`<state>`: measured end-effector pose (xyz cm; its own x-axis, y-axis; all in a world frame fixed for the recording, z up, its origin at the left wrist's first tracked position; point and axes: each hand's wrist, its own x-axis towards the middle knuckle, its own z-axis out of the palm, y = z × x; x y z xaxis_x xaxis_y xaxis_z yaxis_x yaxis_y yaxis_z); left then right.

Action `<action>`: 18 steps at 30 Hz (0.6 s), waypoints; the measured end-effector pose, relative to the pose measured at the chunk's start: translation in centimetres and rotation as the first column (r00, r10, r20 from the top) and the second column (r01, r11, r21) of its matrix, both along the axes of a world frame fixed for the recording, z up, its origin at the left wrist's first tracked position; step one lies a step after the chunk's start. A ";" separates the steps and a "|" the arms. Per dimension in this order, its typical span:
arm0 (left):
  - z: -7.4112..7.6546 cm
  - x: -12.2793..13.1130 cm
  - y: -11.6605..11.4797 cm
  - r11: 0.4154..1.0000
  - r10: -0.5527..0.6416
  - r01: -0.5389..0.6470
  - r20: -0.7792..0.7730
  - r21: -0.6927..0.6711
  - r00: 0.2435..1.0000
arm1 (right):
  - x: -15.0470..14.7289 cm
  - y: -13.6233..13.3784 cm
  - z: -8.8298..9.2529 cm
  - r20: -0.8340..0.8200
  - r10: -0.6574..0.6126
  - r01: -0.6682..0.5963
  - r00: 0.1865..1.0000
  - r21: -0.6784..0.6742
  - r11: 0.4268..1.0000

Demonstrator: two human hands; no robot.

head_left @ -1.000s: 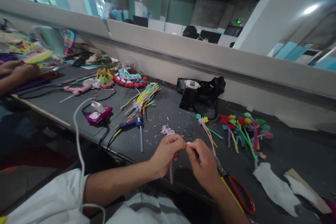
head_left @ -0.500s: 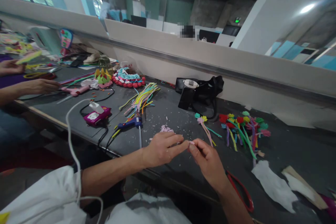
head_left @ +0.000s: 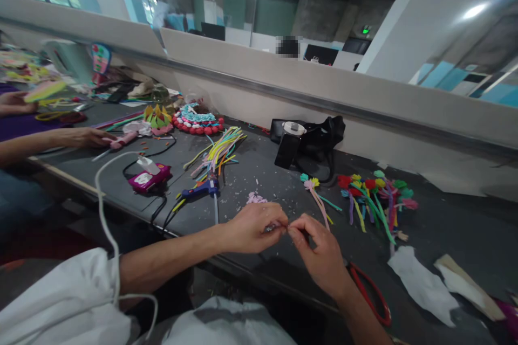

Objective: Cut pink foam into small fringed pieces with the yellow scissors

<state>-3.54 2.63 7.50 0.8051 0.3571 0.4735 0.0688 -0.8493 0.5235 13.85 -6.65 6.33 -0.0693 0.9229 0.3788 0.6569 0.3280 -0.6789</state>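
Note:
My left hand [head_left: 259, 228] and my right hand [head_left: 318, 245] meet at their fingertips above the front of the dark table. Both are closed in a pinch. The small pale pink piece that showed at my right fingertips is now almost wholly hidden; what the left fingers hold cannot be made out. Just beyond my left hand lies a little pile of pale pink pieces [head_left: 256, 198], with tiny scraps scattered around it. Past my right hand rest a few fuzzy-stemmed flowers [head_left: 311, 186]. Red-handled scissors [head_left: 374, 294], partly hidden, lie beside my right forearm.
A blue glue gun [head_left: 200, 190] and a bundle of pipe cleaners [head_left: 222, 148] lie left of centre. Nearby are a purple power socket [head_left: 149, 178] and a white cable [head_left: 101, 205]. Colourful flowers [head_left: 370, 188] sit right. A co-worker's hand [head_left: 87, 137] is at a pink glue gun [head_left: 121, 140].
My left fingers have curled from stretched out into a pinch against my right fingertips. The pink piece has gone from sight. At the left, the co-worker's hand has moved right onto the pink glue gun.

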 end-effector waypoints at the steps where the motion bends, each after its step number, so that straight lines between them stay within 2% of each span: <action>1: 0.1 0.0 0.1 0.995 -0.028 0.026 -0.018 -0.101 0.999 | 0.1 0.0 -0.1 0.018 0.031 -0.031 0.999 0.011 0.999; 2: 0.2 0.1 0.2 0.973 -0.059 0.049 -0.040 -0.224 0.997 | 0.1 0.1 -0.1 0.033 0.064 -0.064 0.997 0.016 0.998; 3: 0.2 0.1 0.2 0.928 -0.092 0.062 -0.066 -0.368 0.994 | 0.2 0.1 -0.1 0.043 0.095 -0.096 0.995 0.017 0.995; 4: 0.2 0.2 0.3 0.851 -0.125 0.063 -0.085 -0.522 0.989 | 0.3 0.2 -0.1 0.049 0.118 -0.119 0.992 0.021 0.993; 6: 0.0 0.4 0.4 0.627 -0.166 0.043 -0.080 -0.778 0.983 | 0.4 0.2 0.0 0.054 0.132 -0.134 0.990 0.033 0.990; 7: -0.1 0.5 0.4 0.521 -0.170 0.038 -0.060 -0.853 0.984 | 0.4 0.3 0.1 0.048 0.124 -0.126 0.991 0.035 0.991; 8: -0.1 0.5 0.4 0.449 -0.168 0.043 -0.036 -0.892 0.985 | 0.4 0.3 0.2 0.034 0.109 -0.110 0.993 0.030 0.993; 9: -0.1 0.5 0.4 0.425 -0.164 0.053 -0.019 -0.904 0.986 | 0.3 0.3 0.3 0.014 0.089 -0.089 0.996 0.017 0.996; 10: 0.0 0.4 0.3 0.453 -0.154 0.061 -0.010 -0.889 0.988 | 0.3 0.3 0.3 -0.011 0.066 -0.067 0.998 -0.006 0.998; 11: 0.1 0.4 0.3 0.537 -0.133 0.066 -0.008 -0.841 0.991 | 0.2 0.2 0.4 -0.036 0.043 -0.044 0.998 -0.035 0.998; 12: 0.2 0.2 0.3 0.659 -0.109 0.070 -0.003 -0.749 0.994 | 0.2 0.2 0.4 -0.060 0.021 -0.025 0.998 -0.066 0.998; 14: 0.3 0.0 0.4 0.897 -0.081 0.087 0.031 -0.434 0.996 | 0.2 0.2 0.4 -0.107 -0.014 0.001 0.994 -0.123 0.992; 15: 0.3 -0.1 0.4 0.964 -0.083 0.093 0.050 -0.251 0.995 | 0.2 0.2 0.4 -0.130 -0.024 0.005 0.991 -0.148 0.989; 16: 0.3 -0.1 0.4 0.992 -0.089 0.094 0.058 -0.083 0.994 | 0.2 0.2 0.4 -0.155 -0.029 0.003 0.987 -0.171 0.985; 18: 0.1 -0.2 0.5 0.984 -0.076 0.067 0.046 0.166 0.996 | 0.3 0.1 0.4 -0.214 -0.034 -0.012 0.976 -0.214 0.977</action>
